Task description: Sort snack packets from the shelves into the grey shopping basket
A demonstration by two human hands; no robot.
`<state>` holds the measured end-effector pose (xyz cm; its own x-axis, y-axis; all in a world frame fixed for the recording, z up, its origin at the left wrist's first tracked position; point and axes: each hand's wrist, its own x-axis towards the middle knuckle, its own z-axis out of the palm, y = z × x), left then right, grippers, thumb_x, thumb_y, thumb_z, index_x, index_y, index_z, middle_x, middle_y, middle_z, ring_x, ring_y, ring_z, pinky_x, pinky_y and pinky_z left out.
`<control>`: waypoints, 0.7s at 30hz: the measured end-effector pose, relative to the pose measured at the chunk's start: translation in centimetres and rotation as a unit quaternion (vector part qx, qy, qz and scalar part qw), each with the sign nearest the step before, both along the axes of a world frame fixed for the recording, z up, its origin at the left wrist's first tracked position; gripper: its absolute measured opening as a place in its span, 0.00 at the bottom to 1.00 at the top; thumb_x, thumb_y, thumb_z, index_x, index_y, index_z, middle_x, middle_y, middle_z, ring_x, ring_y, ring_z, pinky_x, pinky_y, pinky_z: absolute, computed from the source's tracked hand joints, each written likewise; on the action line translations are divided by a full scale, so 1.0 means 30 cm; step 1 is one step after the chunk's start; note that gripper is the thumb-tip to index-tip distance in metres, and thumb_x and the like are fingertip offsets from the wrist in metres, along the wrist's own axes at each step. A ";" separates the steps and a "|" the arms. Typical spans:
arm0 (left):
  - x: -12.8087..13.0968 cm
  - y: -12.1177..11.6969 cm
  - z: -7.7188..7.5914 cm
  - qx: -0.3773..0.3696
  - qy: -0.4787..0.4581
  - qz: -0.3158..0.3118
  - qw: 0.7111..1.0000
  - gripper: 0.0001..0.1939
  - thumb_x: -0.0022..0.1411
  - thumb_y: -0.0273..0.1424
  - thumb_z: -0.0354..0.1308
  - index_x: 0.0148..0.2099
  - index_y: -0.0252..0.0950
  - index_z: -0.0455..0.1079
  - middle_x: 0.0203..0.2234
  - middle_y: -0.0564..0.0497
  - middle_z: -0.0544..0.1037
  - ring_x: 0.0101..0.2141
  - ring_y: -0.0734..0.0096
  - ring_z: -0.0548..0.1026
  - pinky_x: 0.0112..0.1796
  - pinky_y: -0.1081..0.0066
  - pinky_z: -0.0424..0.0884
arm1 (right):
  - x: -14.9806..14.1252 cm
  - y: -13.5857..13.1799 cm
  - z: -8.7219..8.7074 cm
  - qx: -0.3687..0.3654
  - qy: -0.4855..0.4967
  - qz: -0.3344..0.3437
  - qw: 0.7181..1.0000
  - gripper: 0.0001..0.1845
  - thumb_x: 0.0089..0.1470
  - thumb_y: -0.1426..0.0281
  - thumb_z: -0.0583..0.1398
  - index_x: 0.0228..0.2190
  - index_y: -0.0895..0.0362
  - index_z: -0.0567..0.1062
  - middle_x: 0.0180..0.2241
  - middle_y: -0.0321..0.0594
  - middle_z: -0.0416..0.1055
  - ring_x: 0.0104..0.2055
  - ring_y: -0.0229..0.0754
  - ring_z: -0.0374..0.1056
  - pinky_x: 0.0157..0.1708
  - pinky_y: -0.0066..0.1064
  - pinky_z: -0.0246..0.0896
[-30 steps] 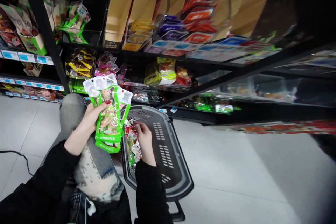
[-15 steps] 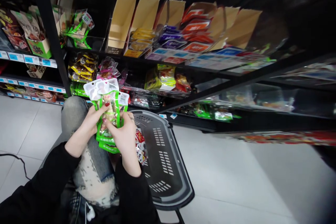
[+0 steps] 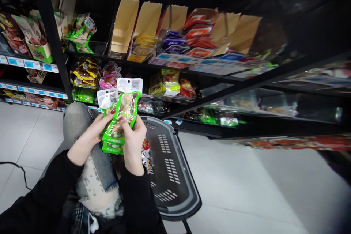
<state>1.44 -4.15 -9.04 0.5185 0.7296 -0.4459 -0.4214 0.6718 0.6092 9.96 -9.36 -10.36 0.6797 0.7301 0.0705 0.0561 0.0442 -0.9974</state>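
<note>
Several green-edged snack packets are held above my knee, fanned apart at their white hanging tops. My right hand (image 3: 133, 139) pinches the front snack packet (image 3: 126, 106), thumb across its clear window. Behind and to the left, my left hand (image 3: 95, 129) grips the rear snack packets (image 3: 108, 99), its fingers partly hidden by them. Close by my right wrist is a dark grey shopping basket (image 3: 179, 146) on the floor, with red and silver packets (image 3: 146, 155) at its left side.
Black store shelves (image 3: 244, 89) run across the front. Cardboard display boxes (image 3: 148, 18) hold yellow, purple and orange packets. More green packets (image 3: 83, 33) hang on the upper left shelf. A thin black cable (image 3: 20, 168) lies on the tiles at left.
The front packet has slid right and up, away from the others, with my right hand. The packets' white tops are spread farther apart. The view has shifted slightly.
</note>
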 end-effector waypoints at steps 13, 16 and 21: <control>-0.006 0.009 -0.020 0.023 -0.003 0.054 0.998 0.14 0.39 0.34 0.67 0.28 0.33 0.70 0.16 0.57 0.73 0.14 0.79 0.65 0.19 0.75 0.62 | 0.006 0.003 0.058 0.042 -0.237 0.060 0.969 0.09 0.38 0.66 0.60 0.26 0.55 0.68 0.37 0.42 0.60 0.44 0.50 0.59 0.47 0.42 0.57; -0.015 0.010 -0.012 0.018 -0.014 0.030 0.999 0.11 0.38 0.32 0.64 0.26 0.34 0.69 0.14 0.57 0.71 0.12 0.79 0.62 0.17 0.74 0.59 | 0.002 0.008 0.068 0.023 -0.209 0.070 0.975 0.08 0.41 0.67 0.58 0.27 0.54 0.67 0.30 0.37 0.63 0.37 0.46 0.60 0.41 0.39 0.59; -0.020 0.009 -0.002 0.024 -0.019 0.057 0.998 0.09 0.34 0.25 0.59 0.25 0.35 0.68 0.15 0.59 0.71 0.15 0.79 0.64 0.20 0.74 0.62 | 0.008 0.025 0.070 0.036 -0.227 0.064 0.971 0.10 0.42 0.66 0.58 0.31 0.55 0.69 0.35 0.40 0.65 0.41 0.48 0.61 0.44 0.41 0.57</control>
